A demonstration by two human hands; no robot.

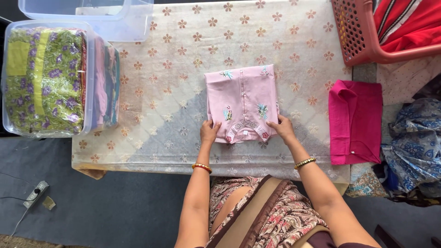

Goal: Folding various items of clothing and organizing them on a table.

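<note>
A folded pale pink garment [242, 102] with small embroidered flowers and birds lies in the middle of the tabletop [174, 138], which is covered by a cream cloth printed with brown flower motifs. The garment's neckline faces the near edge. The left hand [210, 131] rests on the near left corner of the garment, fingers curled over the edge and pinching the fabric. The right hand [281, 127] rests on the near right corner, fingers bent down onto the cloth and gripping its edge in the same way. Each wrist carries a bangle.

To the right of the pink garment, well apart from it, lies a folded magenta garment [356, 120] at the tabletop's right end. Beyond it, at the far right corner, stands a red plastic basket [356, 39] holding red striped cloth. Near right, crumpled blue patterned fabric [411, 147] lies off the tabletop's edge.

At the left end a clear plastic bin [46, 76] lies on its side, packed with folded clothes, a green and purple floral piece foremost. Another clear bin [98, 18] stands just beyond it at the far left. On the grey floor at near left lies a power strip [36, 194].
</note>
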